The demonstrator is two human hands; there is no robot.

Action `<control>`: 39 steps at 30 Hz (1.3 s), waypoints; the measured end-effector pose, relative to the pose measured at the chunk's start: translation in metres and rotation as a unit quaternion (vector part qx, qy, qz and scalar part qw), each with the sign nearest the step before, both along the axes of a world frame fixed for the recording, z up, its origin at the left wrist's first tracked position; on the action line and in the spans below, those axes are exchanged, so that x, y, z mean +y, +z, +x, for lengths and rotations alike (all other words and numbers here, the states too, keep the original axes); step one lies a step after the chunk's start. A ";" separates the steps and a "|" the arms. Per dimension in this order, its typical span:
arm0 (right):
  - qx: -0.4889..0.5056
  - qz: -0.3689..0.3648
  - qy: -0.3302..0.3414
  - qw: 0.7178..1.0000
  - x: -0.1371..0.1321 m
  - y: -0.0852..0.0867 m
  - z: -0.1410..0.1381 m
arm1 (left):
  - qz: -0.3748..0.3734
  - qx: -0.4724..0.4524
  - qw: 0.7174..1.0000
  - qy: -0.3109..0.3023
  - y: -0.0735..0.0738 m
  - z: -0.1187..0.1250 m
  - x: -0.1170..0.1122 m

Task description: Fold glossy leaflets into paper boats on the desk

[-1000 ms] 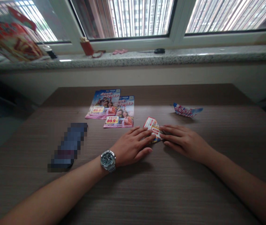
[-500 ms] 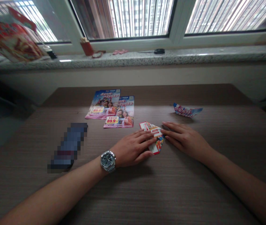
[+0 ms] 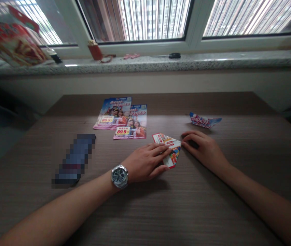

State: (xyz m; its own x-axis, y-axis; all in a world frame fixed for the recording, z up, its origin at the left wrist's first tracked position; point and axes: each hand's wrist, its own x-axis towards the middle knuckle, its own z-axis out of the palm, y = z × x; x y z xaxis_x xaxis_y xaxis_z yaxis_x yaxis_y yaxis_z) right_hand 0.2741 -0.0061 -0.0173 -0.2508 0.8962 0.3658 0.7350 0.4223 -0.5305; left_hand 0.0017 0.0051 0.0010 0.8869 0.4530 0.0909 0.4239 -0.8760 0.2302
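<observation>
A small folded piece of colourful flyer paper (image 3: 171, 150) lies on the brown wooden table (image 3: 186, 205) near its middle. My left hand (image 3: 145, 164), with a metal watch on the wrist, lies flat on the paper's left part with fingers stretched out. My right hand (image 3: 204, 148) is at the paper's right corner, fingers curled and pinching its tip. A folded paper boat (image 3: 204, 120) in blue, red and white sits further back on the right, apart from both hands.
Two printed flyers (image 3: 123, 118) lie overlapping at the back centre. A blurred dark object (image 3: 75, 160) rests to the left. Behind the table runs a stone window sill (image 3: 161, 63) with a red cup, scissors and a colourful bag at far left.
The folded paper has been turned and opened out longer towards me. My right hand went from flat fingers to a curled pinch at the paper's right corner. My left hand stayed pressing.
</observation>
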 end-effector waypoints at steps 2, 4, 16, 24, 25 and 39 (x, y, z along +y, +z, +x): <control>-0.002 -0.002 -0.004 1.000 0.001 -0.001 0.000 | 0.003 0.004 1.000 0.000 0.000 0.001 -0.001; -0.004 -0.003 -0.005 1.000 0.001 -0.003 0.000 | 0.006 0.006 1.000 0.002 0.000 0.001 -0.001; -0.016 -0.002 0.034 0.999 0.000 -0.004 0.001 | 0.009 0.007 1.000 0.009 0.000 0.001 -0.002; -0.016 0.001 0.076 0.997 -0.013 -0.003 -0.011 | 0.005 0.002 1.000 0.013 -0.002 0.001 -0.002; -0.014 0.005 0.081 0.997 -0.014 -0.002 -0.012 | 0.005 0.003 1.000 0.014 -0.002 0.001 -0.002; -0.021 0.015 0.149 0.989 -0.024 -0.001 -0.023 | 0.001 0.000 1.000 0.011 -0.002 0.001 -0.002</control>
